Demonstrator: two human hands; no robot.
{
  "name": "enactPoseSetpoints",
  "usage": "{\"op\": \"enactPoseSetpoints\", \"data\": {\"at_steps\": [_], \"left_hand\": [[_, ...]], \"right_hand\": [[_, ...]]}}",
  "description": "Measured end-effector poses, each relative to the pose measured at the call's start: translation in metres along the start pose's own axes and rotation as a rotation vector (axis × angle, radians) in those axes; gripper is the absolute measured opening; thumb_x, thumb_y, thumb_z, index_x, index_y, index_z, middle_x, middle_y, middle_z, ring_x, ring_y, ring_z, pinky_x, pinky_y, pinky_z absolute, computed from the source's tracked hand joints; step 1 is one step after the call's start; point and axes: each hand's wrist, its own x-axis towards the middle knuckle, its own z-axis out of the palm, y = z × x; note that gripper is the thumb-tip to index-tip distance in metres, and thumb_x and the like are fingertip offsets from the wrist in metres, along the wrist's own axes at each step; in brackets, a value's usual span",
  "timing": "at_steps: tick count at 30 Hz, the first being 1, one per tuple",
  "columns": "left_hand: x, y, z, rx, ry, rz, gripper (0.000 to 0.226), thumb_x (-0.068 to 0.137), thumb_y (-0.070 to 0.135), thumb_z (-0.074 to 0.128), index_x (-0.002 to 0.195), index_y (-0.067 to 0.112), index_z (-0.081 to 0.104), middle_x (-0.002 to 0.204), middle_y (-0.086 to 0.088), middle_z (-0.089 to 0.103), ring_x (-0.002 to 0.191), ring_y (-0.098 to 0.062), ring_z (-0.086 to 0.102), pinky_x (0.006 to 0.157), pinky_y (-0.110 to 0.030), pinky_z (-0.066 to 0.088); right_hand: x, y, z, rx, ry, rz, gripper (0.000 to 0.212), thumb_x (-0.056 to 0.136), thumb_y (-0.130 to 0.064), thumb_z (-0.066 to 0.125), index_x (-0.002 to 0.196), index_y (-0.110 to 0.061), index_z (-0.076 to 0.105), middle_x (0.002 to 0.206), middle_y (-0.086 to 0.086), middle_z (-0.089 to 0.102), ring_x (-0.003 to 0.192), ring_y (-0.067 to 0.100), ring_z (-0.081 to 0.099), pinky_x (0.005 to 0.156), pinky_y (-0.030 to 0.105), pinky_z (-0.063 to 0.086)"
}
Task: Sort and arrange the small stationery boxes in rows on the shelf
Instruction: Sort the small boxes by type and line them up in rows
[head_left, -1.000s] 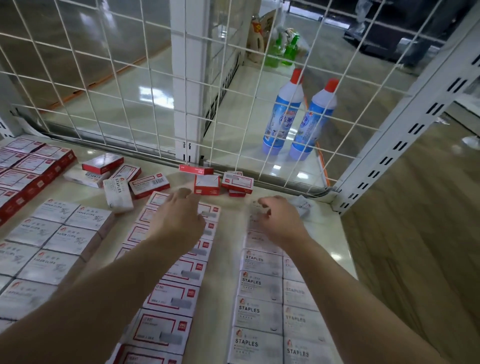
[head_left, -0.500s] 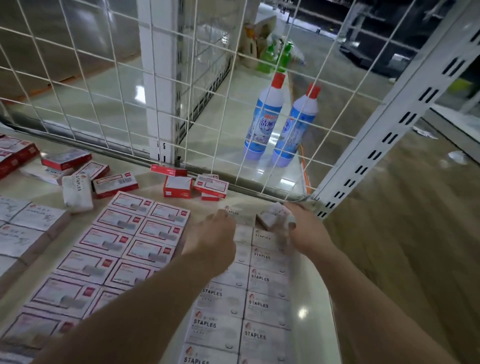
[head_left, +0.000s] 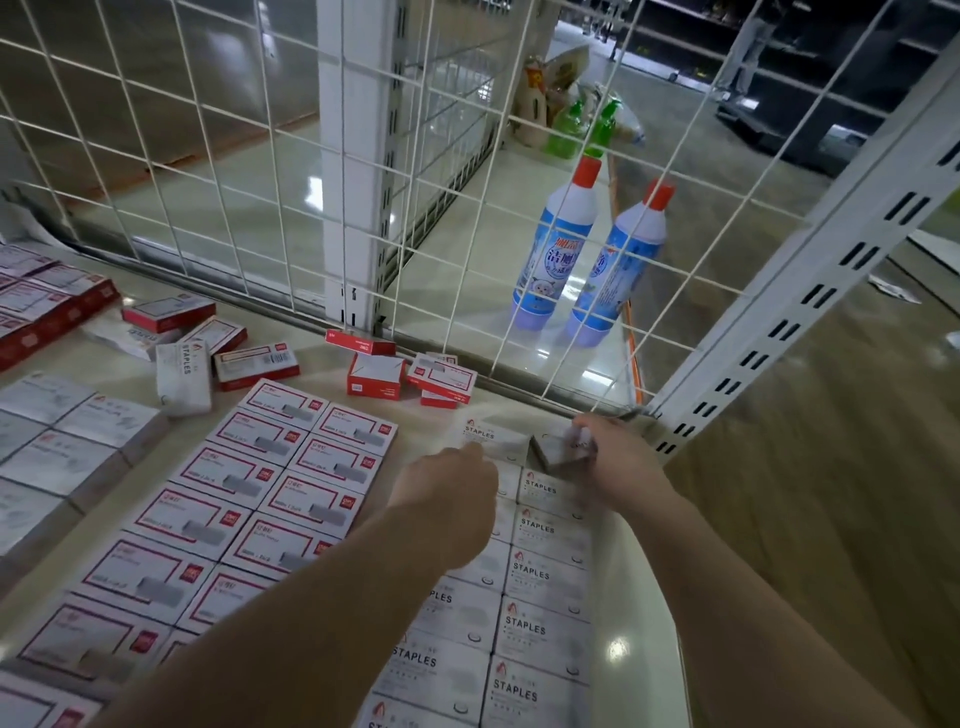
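Hands (head_left: 451, 499) (right (head_left: 621, 457) gripping one white box (head_left: 558, 451)) flank two staples rows (head_left: 524, 623).

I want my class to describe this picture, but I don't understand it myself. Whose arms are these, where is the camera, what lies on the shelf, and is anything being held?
No machine here: a person wears a camera on the head, so you look down along their own bare arms. The shelf holds flat rows of red-bordered boxes and white staples boxes, with loose red boxes near the wire grid. The left hand touches a white box at the far end of the row. The right hand grips a tilted white box. Two blue bottles stand behind the grid.
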Motion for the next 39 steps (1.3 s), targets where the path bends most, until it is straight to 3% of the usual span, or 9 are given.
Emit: {"op": "enactPoseSetpoints", "data": {"at_steps": [4,7,10,14,20,24,29,34,39], "left_hand": [[0.000,0.000,-0.003,-0.007,-0.006,0.006,0.028,0.096,0.026,0.041,0.120,0.014,0.052,0.117,-0.002,0.050,0.094,-0.015,0.054,0.074,-0.026,0.043],[-0.003,-0.001,-0.006,-0.015,-0.066,0.003,0.034,0.096,0.032,0.041,0.123,0.013,0.050,0.123,-0.002,0.048,0.099,-0.017,0.054,0.081,-0.029,0.046],[-0.009,-0.003,-0.008,-0.063,-0.125,-0.010,0.038,0.093,0.030,0.047,0.128,0.016,0.047,0.134,0.001,0.044,0.112,-0.018,0.051,0.092,-0.034,0.046],[-0.019,-0.002,-0.016,-0.153,-0.073,-0.011,0.040,0.094,0.026,0.046,0.133,0.017,0.044,0.136,-0.002,0.043,0.117,-0.018,0.048,0.097,-0.034,0.042],[-0.030,0.005,-0.013,-0.507,0.136,-0.214,0.038,0.093,0.029,0.050,0.130,0.020,0.050,0.127,0.000,0.055,0.107,-0.014,0.054,0.087,-0.025,0.041],[-0.041,0.006,-0.010,-0.642,0.144,-0.265,0.038,0.094,0.031,0.050,0.130,0.019,0.052,0.125,0.002,0.059,0.108,-0.010,0.054,0.086,-0.018,0.035],[-0.052,0.005,-0.008,-0.750,0.098,-0.215,0.041,0.092,0.034,0.054,0.130,0.017,0.053,0.116,0.003,0.063,0.093,-0.003,0.053,0.082,-0.019,0.038],[-0.056,0.007,-0.005,-0.861,0.114,-0.271,0.018,0.089,0.023,0.060,0.103,0.016,0.068,0.072,0.011,0.062,0.058,-0.002,0.053,0.045,-0.009,0.038],[-0.056,0.005,-0.011,-0.776,0.131,-0.262,0.016,0.090,0.016,0.059,0.103,0.016,0.068,0.077,0.013,0.062,0.071,-0.005,0.059,0.053,-0.011,0.044]], "right_hand": [[0.001,0.005,0.008,0.059,0.085,0.048,0.018,0.091,-0.011,0.047,0.107,-0.018,0.051,0.118,0.009,0.050,0.091,0.019,0.046,0.073,0.027,0.034],[-0.003,0.006,0.008,0.132,0.101,0.097,0.019,0.093,-0.012,0.044,0.111,-0.013,0.051,0.117,0.012,0.049,0.091,0.024,0.048,0.069,0.026,0.033],[-0.013,0.006,0.005,0.158,0.151,0.113,0.013,0.093,-0.010,0.044,0.105,-0.009,0.049,0.100,0.007,0.046,0.089,0.023,0.050,0.060,0.028,0.032],[-0.034,0.006,0.004,0.164,0.287,0.064,0.017,0.086,-0.014,0.058,0.099,-0.009,0.049,0.098,0.009,0.053,0.080,0.021,0.051,0.059,0.028,0.035],[-0.074,-0.002,-0.001,0.237,0.319,-0.040,0.020,0.082,-0.018,0.063,0.092,-0.016,0.046,0.094,0.003,0.049,0.073,0.012,0.048,0.051,0.018,0.029],[-0.106,-0.014,0.000,0.312,0.279,-0.087,0.024,0.082,-0.022,0.066,0.097,-0.020,0.048,0.098,-0.001,0.046,0.080,0.012,0.049,0.058,0.019,0.036],[-0.131,-0.026,0.004,0.323,0.213,-0.088,0.029,0.081,-0.019,0.067,0.102,-0.023,0.048,0.104,-0.004,0.046,0.090,0.012,0.052,0.073,0.020,0.046],[-0.141,-0.031,0.009,0.301,0.210,-0.115,0.033,0.081,-0.021,0.068,0.105,-0.025,0.046,0.104,-0.007,0.045,0.088,0.008,0.049,0.066,0.012,0.040],[-0.141,-0.028,-0.003,0.309,0.144,-0.144,0.037,0.084,-0.022,0.065,0.120,-0.023,0.053,0.110,-0.009,0.048,0.093,0.004,0.045,0.077,0.015,0.036]]}}
